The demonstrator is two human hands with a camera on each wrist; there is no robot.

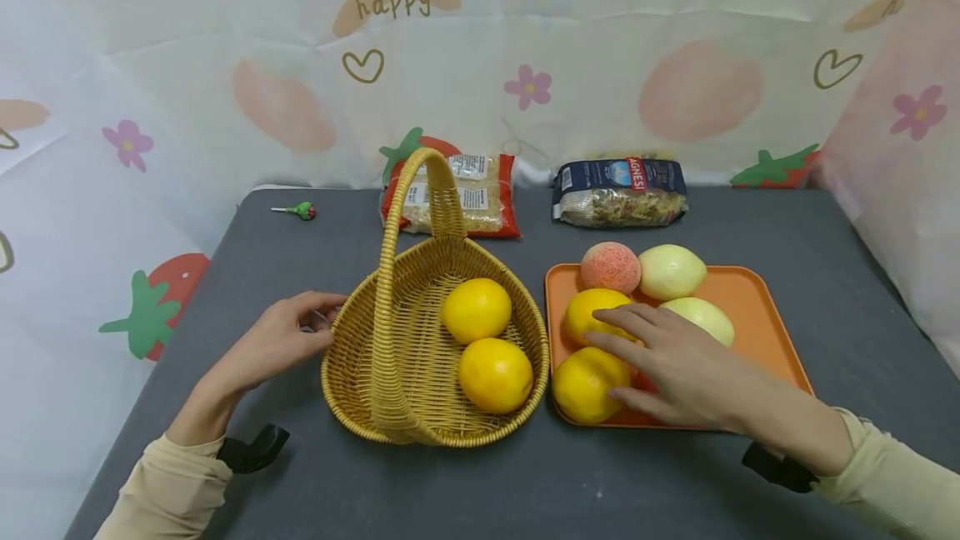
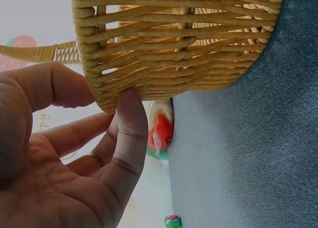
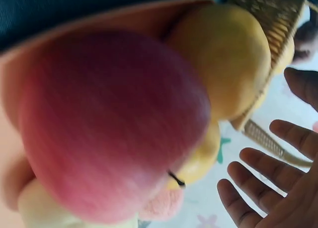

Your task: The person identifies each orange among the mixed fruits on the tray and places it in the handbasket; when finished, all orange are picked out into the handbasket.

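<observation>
A wicker basket [image 1: 348, 390] with a tall handle stands on the table, two yellow fruits [image 1: 476, 310] inside it. My left hand [image 1: 281, 340] pinches its left rim between thumb and fingers, one fingertip against the outer weave [image 2: 164, 64]. Over the orange tray [image 1: 765, 315] hovers my right hand [image 1: 675, 365], fingers spread and holding nothing. Beneath and beside those fingers lie two more yellow fruits [image 1: 588, 386]. A red apple [image 3: 114, 123] with a dark stem fills much of the right wrist view; in the head view the hand mostly covers it.
The tray also bears a pink peach-like fruit [image 1: 611, 267] and two pale green fruits [image 1: 672, 272]. Behind are a red-edged clear packet [image 1: 480, 194] and a dark pasta bag [image 1: 621, 192]. A small green-and-red lollipop-like item [image 1: 303, 211] lies back left.
</observation>
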